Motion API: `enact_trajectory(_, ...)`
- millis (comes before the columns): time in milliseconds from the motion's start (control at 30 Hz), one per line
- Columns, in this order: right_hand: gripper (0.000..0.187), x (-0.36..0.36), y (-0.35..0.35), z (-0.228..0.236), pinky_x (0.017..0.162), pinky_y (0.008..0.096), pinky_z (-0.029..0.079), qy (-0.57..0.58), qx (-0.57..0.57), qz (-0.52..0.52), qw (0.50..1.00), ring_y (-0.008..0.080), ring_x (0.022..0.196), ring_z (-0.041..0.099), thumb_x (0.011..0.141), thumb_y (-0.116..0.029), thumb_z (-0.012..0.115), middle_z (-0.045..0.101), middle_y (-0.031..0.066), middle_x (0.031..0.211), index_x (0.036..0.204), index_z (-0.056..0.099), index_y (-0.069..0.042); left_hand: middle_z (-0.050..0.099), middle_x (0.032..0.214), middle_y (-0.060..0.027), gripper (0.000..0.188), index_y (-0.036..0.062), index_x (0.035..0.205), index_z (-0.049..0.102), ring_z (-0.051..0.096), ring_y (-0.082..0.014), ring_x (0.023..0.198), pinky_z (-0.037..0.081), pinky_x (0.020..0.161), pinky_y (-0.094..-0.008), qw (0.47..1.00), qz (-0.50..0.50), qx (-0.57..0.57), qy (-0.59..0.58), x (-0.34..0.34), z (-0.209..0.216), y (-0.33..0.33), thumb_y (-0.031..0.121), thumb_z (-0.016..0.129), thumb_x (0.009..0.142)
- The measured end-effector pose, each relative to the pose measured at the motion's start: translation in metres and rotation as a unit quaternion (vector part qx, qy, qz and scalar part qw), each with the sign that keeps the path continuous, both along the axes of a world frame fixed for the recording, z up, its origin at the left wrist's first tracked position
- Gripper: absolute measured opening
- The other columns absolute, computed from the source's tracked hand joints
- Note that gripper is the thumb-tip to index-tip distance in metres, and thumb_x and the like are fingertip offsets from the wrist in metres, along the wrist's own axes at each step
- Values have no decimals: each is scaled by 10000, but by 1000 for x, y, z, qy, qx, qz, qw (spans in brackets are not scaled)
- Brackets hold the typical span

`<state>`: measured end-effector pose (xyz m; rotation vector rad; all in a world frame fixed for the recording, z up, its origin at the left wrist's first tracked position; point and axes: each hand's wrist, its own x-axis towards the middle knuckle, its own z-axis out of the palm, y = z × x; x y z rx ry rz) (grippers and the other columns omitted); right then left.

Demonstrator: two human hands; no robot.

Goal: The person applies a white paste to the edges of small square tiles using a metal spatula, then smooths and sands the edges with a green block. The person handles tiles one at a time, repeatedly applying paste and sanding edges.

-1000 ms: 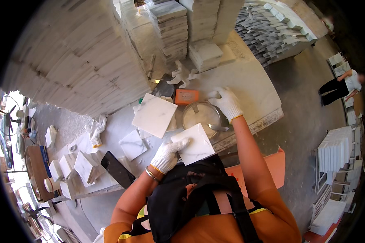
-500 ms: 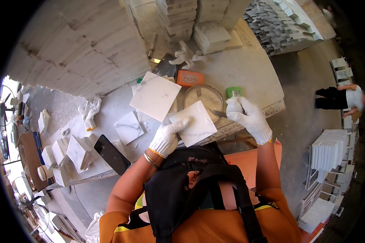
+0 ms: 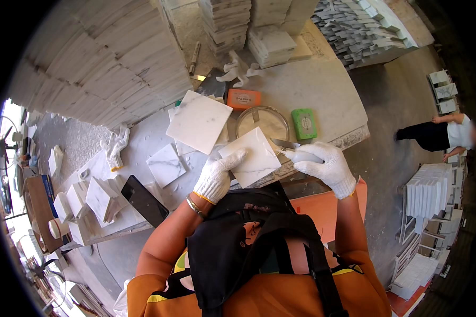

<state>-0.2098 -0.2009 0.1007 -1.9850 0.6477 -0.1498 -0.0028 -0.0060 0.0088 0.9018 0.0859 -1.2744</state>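
Left hand (image 3: 217,177) clamps the veined white tile (image 3: 253,160) by its left edge, thumb on top, near the bench edge. Right hand (image 3: 327,165) closes around a white nozzled applicator (image 3: 304,157), tip near the tile's right edge. For best control, hold the tile steady and the tip low. Beyond, the round dish's (image 3: 275,118) contents cannot be told; green box (image 3: 303,124) and orange box (image 3: 243,99) conceal theirs.

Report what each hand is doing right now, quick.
Left hand: closed on a white, grey-veined tile, holding it by its edge.
Right hand: closed around a small white bottle with a thin nozzle.
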Motion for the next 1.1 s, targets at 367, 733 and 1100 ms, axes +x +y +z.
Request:
enact_trajectory(367, 299, 0, -1, 2, 780, 345, 542, 13, -55, 22, 998, 228, 850, 701, 816, -221, 837, 742, 106, 931, 1063, 777, -64, 715, 1182, -132, 405, -67, 1260, 641, 697, -234, 1062, 549, 979, -374, 1000, -10, -5, -15, 0, 5, 1, 101, 764, 913)
enact_trajectory(733, 291, 1, -1, -1, 758, 359, 543, 1, -83, 30, 996, 250, 832, 698, 805, -236, 841, 745, 105, 921, 1051, 789, -90, 714, 1175, -133, 410, -76, 1265, 635, 696, -226, 1053, 549, 970, -365, 999, -18, -10, -33, 1, 7, 2, 111, 753, 919)
enact_trajectory(1100, 289, 1, -2, -4, 748, 360, 538, 0, -88, 32, 996, 256, 816, 693, 797, -248, 842, 744, 107, 908, 1036, 792, -94, 709, 1195, -134, 432, -72, 1288, 632, 689, -230, 1074, 539, 985, -364, 1000, -13, -1, -20, 0, 7, 3, 112, 761, 918)
